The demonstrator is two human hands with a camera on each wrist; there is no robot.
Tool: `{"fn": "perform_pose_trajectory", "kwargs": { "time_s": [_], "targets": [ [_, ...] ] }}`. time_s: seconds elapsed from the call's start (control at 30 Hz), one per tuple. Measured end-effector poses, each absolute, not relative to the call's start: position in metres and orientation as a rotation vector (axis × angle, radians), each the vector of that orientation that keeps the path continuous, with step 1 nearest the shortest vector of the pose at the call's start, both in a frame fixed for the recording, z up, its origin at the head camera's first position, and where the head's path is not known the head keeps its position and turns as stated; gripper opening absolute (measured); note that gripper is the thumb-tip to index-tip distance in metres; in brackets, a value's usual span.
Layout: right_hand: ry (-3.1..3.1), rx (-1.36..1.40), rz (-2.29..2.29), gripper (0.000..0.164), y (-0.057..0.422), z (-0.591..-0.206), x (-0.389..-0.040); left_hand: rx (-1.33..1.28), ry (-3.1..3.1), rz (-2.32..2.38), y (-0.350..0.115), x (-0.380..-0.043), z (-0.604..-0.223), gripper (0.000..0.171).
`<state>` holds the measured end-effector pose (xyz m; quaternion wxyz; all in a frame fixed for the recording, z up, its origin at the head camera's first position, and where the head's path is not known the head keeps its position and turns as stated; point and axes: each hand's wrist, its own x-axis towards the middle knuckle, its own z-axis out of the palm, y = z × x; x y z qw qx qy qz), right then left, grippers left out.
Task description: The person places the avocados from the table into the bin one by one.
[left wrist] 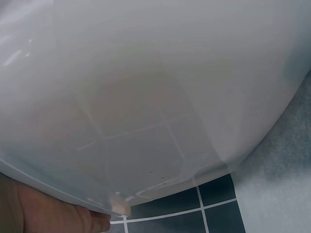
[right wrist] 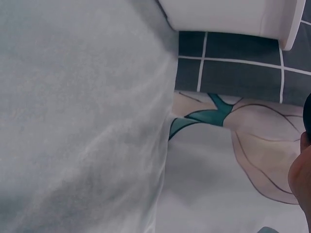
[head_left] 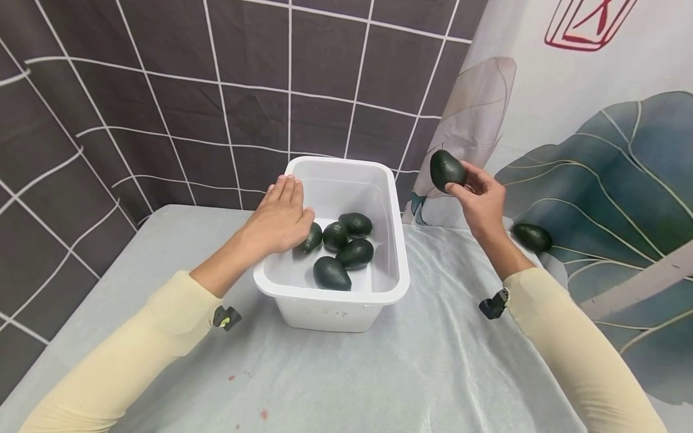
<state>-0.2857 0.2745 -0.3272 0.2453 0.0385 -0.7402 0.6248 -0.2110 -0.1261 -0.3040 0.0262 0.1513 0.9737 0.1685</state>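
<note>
A white plastic basin [head_left: 331,294] stands on the cloth-covered table, with several dark green avocados [head_left: 355,254] lying on its floor. My left hand [head_left: 281,216] rests over the basin's left rim, fingers straight and held together, the thumb reaching inward above one avocado [head_left: 311,238]. In the left wrist view the basin's outer wall [left wrist: 146,97] fills most of the picture, with part of the hand [left wrist: 53,211] at the lower left. Off to the basin's right, my right hand [head_left: 484,195] holds an avocado [head_left: 447,169] in the air between thumb and fingers.
Another avocado [head_left: 532,237] lies at the table's right side, beyond my right wrist. A grey-blue cloth [head_left: 325,379] covers the table. Behind hang a dark grid-patterned curtain [head_left: 249,114] and a leaf-printed fabric [head_left: 612,174].
</note>
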Motion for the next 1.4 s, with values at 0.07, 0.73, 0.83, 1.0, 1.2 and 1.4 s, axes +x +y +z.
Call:
{"fn": "perform_pose_trajectory", "kwargs": {
  "time_s": [0.07, 0.73, 0.83, 1.0, 1.2, 1.4],
  "targets": [
    [-2.035, 0.120, 1.687, 0.052, 0.272, -0.327, -0.286, 0.467, 3.007, 0.522, -0.126, -0.211, -0.304, 0.080],
    [-2.065, 0.262, 1.677, 0.052, 0.248, -0.312, -0.285, 0.471, 3.002, 0.527, -0.127, -0.212, -0.304, 0.080],
    [-2.073, 0.282, 1.675, 0.053, 0.244, -0.310, -0.286, 0.469, 3.001, 0.525, -0.127, -0.212, -0.304, 0.080],
    [-2.088, 0.296, 1.665, 0.053, 0.240, -0.308, -0.287, 0.469, 2.995, 0.534, -0.126, -0.211, -0.302, 0.080],
    [-2.116, 0.315, 1.649, 0.054, 0.234, -0.305, -0.289, 0.474, 3.002, 0.524, -0.125, -0.211, -0.301, 0.080],
    [-2.154, 0.339, 1.667, 0.056, 0.228, -0.299, -0.291, 0.467, 3.006, 0.522, -0.125, -0.210, -0.302, 0.080]
  ]
}}
